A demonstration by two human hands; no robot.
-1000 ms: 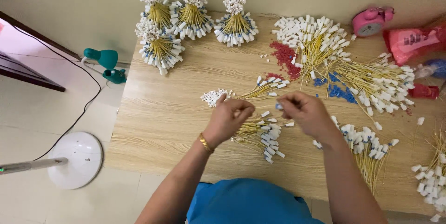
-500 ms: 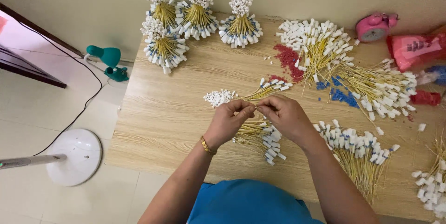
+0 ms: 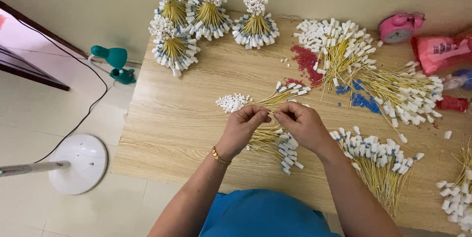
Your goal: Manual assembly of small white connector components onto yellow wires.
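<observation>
My left hand (image 3: 244,128) and my right hand (image 3: 301,124) meet at the fingertips over the wooden table (image 3: 187,133), pinching a thin yellow wire with a white tip (image 3: 271,114) between them. Just beyond the hands lies a small bundle of yellow wires with white tips (image 3: 285,94) and a little heap of loose white caps (image 3: 232,102). Under the hands sits another loose bunch of wires (image 3: 275,144). A gold bracelet circles my left wrist.
Several tied, upright wire bundles (image 3: 206,13) stand at the far left. Large loose piles (image 3: 393,89) spread right, with red (image 3: 307,60) and blue beads (image 3: 361,100), a pink alarm clock (image 3: 399,26) and pink bag (image 3: 440,52). A fan base (image 3: 78,162) and teal lamp (image 3: 115,62) sit on the floor.
My right hand has moved left from the pile to meet my left hand. Both hands now pinch one wire together.
</observation>
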